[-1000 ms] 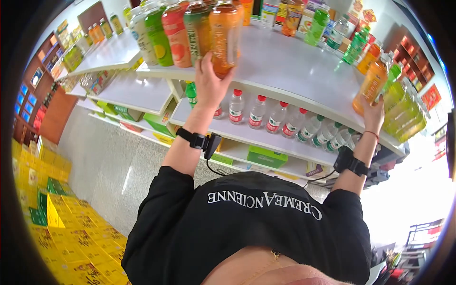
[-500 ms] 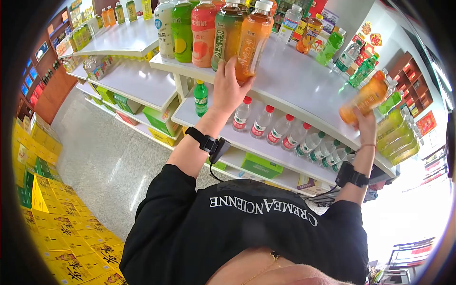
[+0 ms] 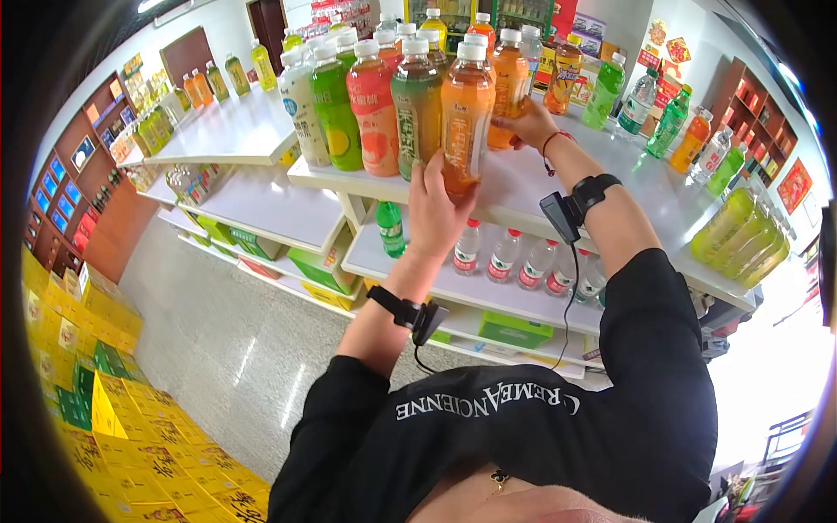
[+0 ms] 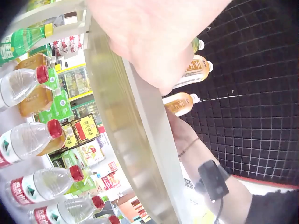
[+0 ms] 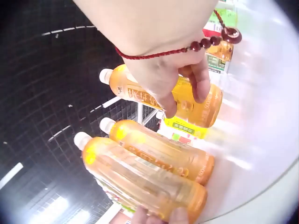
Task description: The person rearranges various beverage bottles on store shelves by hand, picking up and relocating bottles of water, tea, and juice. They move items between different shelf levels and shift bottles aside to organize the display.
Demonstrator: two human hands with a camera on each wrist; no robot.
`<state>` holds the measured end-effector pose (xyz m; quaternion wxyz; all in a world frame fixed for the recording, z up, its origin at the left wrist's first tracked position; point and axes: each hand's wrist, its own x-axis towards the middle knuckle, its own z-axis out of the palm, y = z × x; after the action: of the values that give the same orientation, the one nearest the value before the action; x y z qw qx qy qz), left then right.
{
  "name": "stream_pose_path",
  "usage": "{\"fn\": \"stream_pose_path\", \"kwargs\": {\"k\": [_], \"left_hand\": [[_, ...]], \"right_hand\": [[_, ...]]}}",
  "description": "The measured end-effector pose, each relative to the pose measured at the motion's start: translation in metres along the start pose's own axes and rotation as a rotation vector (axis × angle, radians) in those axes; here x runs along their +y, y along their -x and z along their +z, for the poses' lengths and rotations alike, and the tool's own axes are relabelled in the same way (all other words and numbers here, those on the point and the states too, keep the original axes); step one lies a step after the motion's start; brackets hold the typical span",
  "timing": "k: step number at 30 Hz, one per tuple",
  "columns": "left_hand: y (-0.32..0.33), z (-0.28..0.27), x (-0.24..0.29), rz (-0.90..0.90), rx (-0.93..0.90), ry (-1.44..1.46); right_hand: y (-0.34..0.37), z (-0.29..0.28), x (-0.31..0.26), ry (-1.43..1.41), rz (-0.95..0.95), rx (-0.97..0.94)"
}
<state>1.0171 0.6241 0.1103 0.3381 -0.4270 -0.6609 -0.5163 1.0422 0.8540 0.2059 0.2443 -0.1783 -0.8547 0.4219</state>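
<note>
The white shelving unit (image 3: 654, 174) bore a cluster of upright drink bottles (image 3: 375, 113) on its top board. At the near corner stood the front orange tea bottle (image 3: 464, 113); the rear orange tea bottle (image 3: 510, 74) was behind and right of it. The left hand (image 3: 443, 209) gripped the front one low down; the right hand (image 3: 530, 128) was clamped round the rear one. The step seemed to be lining up teas; next likely called for squaring the rear bottle, then releasing it.
</note>
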Motion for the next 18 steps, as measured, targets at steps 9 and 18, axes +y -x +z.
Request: {"fn": "stream_pose_path", "kwargs": {"k": [9, 18], "left_hand": [[-0.002, 0.0, 0.001, 0.02, 0.004, 0.035], [-0.002, -0.001, 0.003, 0.017, -0.018, 0.023]], "right_hand": [[-0.012, 0.013, -0.009, -0.098, -0.033, -0.189], [-0.027, 0.014, -0.006, -0.172, -0.008, -0.265]]}}
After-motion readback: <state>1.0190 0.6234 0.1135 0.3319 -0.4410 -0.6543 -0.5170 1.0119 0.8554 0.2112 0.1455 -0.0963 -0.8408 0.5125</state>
